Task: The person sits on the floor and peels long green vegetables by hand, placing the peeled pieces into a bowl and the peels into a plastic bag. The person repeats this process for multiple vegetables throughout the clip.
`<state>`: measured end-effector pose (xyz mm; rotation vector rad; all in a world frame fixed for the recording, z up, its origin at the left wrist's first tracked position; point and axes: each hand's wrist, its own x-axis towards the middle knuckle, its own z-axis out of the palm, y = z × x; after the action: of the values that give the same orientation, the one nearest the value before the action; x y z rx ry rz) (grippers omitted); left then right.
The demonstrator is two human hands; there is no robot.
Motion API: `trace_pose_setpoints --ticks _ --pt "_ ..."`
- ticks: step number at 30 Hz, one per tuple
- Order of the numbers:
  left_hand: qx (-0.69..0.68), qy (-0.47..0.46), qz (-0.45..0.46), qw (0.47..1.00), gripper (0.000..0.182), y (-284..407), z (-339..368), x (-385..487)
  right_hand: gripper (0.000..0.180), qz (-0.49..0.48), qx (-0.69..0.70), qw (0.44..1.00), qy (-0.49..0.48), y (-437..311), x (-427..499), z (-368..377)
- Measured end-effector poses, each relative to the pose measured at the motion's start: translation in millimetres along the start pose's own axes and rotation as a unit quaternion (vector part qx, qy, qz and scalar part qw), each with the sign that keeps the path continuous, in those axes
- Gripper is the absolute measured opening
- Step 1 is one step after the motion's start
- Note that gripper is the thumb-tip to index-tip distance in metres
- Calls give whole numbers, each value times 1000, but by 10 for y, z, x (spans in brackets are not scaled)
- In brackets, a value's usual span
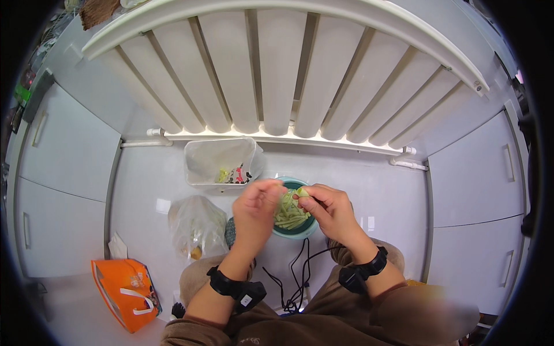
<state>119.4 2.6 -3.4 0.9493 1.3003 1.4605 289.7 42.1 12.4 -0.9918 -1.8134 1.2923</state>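
Note:
A teal plastic basin [300, 236] stands on the floor before me, holding many cut pieces of a pale green vegetable [291, 214]. Above its right side, my right hand [331, 209] pinches a short pale green piece [302, 192] between thumb and fingers. My left hand [258, 207] is raised over the basin's left rim, its fingers curled together and blurred; whether it holds a thin bit of the vegetable cannot be made out. The two hands are close together but apart. Both wrists wear black strapped devices.
A lined white bin [188, 166] with scraps stands behind, under a white radiator [281, 73]. A translucent plastic bag [197, 220] with produce lies left of the basin. An orange bag [123, 289] sits further left. Black cables [298, 277] lie between my legs. White cabinets flank both sides.

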Motion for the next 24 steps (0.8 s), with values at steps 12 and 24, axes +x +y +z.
trace_pose_setpoints --ticks 12,24 --pt "-225 213 148 939 19 49 -537 326 20 27 164 978 122 356 1 20" --pt "241 -59 219 944 29 12 32 -22 26 -188 -91 964 163 212 89 200"
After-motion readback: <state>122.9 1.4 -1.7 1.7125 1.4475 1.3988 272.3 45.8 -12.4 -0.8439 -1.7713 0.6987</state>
